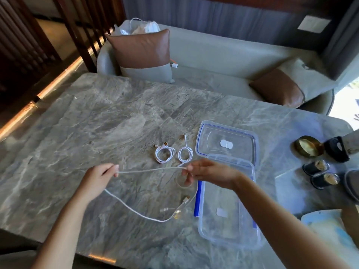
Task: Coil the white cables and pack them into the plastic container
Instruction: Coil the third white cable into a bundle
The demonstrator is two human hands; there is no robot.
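Observation:
A loose white cable (pixel 147 170) stretches between my hands above the marble table (pixel 97 123). My left hand (pixel 99 176) pinches it at the left, and my right hand (pixel 207 172) pinches it at the right. The rest of it sags down to the table in a curve, and its gold plug ends lie near the container. Two coiled white cables (pixel 164 153) (pixel 185 153) lie side by side just beyond my hands. The clear plastic container (pixel 229 235) stands open under my right forearm, with nothing in it.
The container's clear lid (pixel 227 144) with blue seal lies just beyond it. A gold dish (pixel 308 146) and small dark objects (pixel 320 173) sit at the table's right edge. A light blue item (pixel 322 222) lies at the near right. A grey sofa with brown cushions stands behind the table.

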